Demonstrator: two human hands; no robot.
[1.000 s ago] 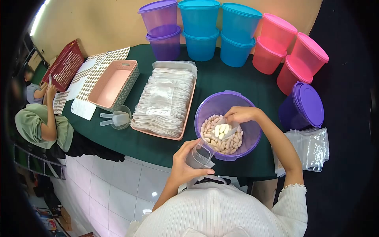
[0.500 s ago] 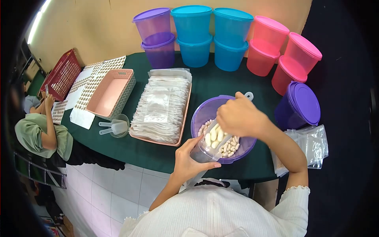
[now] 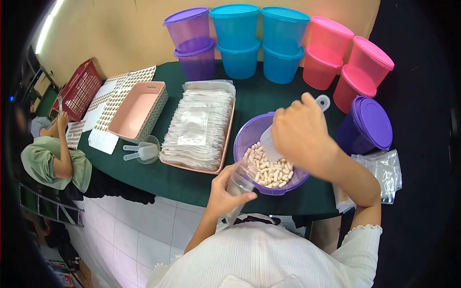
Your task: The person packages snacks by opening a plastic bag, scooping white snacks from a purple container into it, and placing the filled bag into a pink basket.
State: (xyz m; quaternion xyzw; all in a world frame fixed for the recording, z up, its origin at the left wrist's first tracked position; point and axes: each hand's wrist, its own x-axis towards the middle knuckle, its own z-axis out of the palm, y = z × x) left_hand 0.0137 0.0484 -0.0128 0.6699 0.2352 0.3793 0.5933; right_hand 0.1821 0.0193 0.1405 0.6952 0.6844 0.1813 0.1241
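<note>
My left hand [image 3: 224, 193] grips a clear plastic pouch [image 3: 238, 188], its mouth held open at the near left rim of the purple tub [image 3: 238, 129]. In my right hand [image 3: 303, 137] is the handle of a translucent white scoop [image 3: 270, 144], whose ring end sticks out above the fist. The scoop's blade is down inside the tub, at the whitish oblong pieces [image 3: 273, 174] that cover its bottom. How much the pouch holds cannot be made out.
A pink basket of stacked pouches [image 3: 197, 129] stands left of the tub. Beyond are an empty pink basket [image 3: 137, 113], a clear cup [image 3: 149, 150] with small scoops and sticker sheets [image 3: 113, 103]. Lidded tubs [image 3: 237, 33] line the back. Loose pouches [image 3: 384, 175] lie right. A co-worker [image 3: 53, 161] is at far left.
The scoop, earlier tipped at the pouch mouth with pieces on it, has moved away and down into the tub. My left hand and the pouch have shifted slightly left and down.
</note>
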